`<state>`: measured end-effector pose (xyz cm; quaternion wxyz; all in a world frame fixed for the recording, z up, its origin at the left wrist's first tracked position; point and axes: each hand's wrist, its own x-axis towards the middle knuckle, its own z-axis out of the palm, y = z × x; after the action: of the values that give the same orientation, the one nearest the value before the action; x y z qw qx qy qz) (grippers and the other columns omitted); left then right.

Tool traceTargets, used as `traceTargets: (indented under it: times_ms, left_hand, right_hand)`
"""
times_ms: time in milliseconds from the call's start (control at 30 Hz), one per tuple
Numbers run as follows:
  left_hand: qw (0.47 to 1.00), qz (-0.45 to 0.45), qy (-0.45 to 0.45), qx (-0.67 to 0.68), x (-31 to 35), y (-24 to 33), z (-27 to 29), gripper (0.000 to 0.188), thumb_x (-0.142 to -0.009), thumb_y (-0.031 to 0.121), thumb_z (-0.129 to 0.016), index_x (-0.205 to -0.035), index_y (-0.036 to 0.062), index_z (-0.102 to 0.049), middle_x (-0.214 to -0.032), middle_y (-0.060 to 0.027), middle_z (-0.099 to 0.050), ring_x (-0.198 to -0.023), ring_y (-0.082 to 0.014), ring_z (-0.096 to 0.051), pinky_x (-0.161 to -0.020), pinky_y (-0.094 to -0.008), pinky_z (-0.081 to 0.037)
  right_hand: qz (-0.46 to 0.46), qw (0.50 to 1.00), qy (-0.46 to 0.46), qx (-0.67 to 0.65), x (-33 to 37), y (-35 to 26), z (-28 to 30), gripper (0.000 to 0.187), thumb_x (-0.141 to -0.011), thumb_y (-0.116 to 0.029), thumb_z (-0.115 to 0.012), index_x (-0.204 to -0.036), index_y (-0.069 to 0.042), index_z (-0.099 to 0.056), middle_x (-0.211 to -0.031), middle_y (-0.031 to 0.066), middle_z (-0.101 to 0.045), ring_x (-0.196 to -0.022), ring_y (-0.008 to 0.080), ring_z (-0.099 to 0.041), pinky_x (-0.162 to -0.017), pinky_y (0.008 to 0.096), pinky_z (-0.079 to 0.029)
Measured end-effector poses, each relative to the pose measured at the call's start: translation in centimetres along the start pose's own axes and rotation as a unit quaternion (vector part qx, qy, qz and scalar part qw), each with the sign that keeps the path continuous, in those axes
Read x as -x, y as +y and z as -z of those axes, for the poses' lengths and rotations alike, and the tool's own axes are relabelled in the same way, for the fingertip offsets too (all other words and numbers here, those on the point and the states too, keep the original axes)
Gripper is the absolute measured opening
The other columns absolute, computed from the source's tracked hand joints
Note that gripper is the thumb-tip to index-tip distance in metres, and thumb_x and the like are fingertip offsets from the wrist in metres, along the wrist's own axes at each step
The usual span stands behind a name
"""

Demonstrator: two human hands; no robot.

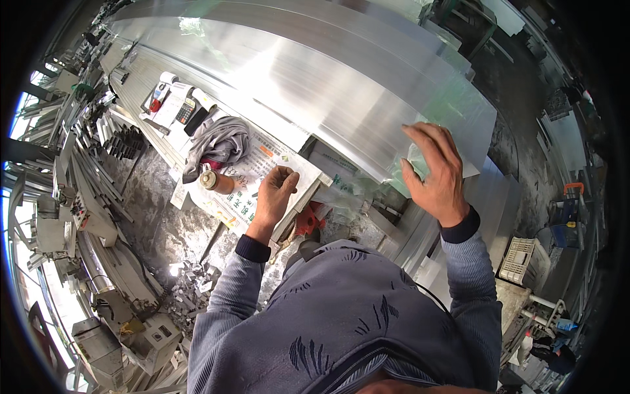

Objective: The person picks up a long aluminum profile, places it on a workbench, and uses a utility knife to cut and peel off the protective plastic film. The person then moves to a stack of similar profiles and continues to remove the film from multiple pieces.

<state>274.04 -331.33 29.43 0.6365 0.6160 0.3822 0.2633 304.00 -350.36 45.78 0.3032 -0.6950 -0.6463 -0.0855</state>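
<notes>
My left hand [275, 194] is above a white printed sheet [262, 150], its fingers curled in against the thumb. Whatever they may hold is too small or hidden to make out. To its left, a small bottle with a pale cap and brownish body [216, 182] rests on the sheet. Behind the bottle lies a crumpled grey cloth [222, 141]. My right hand [436, 174] is raised with fingers spread and nothing in it, over the near right end of a stack of long silvery metal panels [328, 85]. Thin clear plastic film [453, 108] covers part of the panels.
A calculator [186, 110] and papers [172, 108] lie beyond the cloth. Metal scraps [191, 289] litter the floor at the left, near machines [98, 262] and racked metal profiles. A cream plastic crate [522, 261] stands at the right.
</notes>
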Motion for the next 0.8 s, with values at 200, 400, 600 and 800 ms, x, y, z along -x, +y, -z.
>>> traceTargets:
  times_ms: [200,400,600,800]
  left_hand:
    - [0.998,-0.024,0.057,0.018,-14.7,2.8,8.9,0.047,-0.107,0.038,-0.069,-0.133,0.0004,-0.059,-0.114,-0.0098,-0.068,-0.091,-0.0150,-0.067,-0.085,-0.0310,-0.057]
    - [0.986,0.033,0.080,0.143,-31.3,5.3,20.3,0.092,-0.106,0.054,-0.061,-0.168,0.0002,-0.020,-0.163,-0.0315,-0.037,-0.142,-0.0411,-0.053,-0.115,-0.0462,-0.048]
    - [0.953,-0.006,0.158,0.258,-47.0,9.3,27.1,0.107,-0.103,0.054,-0.067,-0.169,0.0012,-0.003,-0.170,-0.0362,-0.018,-0.148,-0.0488,-0.043,-0.118,-0.0483,-0.047]
    - [0.925,-0.019,0.250,0.286,-56.0,14.7,30.4,0.104,-0.096,0.063,-0.073,-0.168,0.0059,-0.024,-0.161,-0.0333,-0.031,-0.129,-0.0436,-0.055,-0.105,-0.0478,-0.054]
  right_hand:
    - [-0.034,0.979,-0.129,0.157,-12.1,3.7,-4.7,0.099,-0.073,-0.015,-0.086,-0.161,-0.017,-0.040,-0.158,0.0141,-0.040,-0.148,0.0365,-0.036,-0.122,0.0541,-0.031]
    - [-0.066,0.964,-0.172,0.192,-13.4,5.4,-6.6,0.102,-0.073,-0.013,-0.089,-0.162,-0.019,-0.039,-0.163,0.0127,-0.035,-0.150,0.0392,-0.032,-0.123,0.0558,-0.027]
    - [-0.095,0.960,-0.188,0.182,-15.1,4.7,-6.8,0.103,-0.071,-0.012,-0.092,-0.161,-0.018,-0.041,-0.163,0.0126,-0.035,-0.150,0.0392,-0.033,-0.123,0.0543,-0.028]
    - [-0.123,0.956,-0.200,0.177,-15.8,4.9,-6.5,0.101,-0.071,-0.014,-0.092,-0.159,-0.018,-0.044,-0.163,0.0119,-0.036,-0.150,0.0382,-0.033,-0.123,0.0532,-0.028]
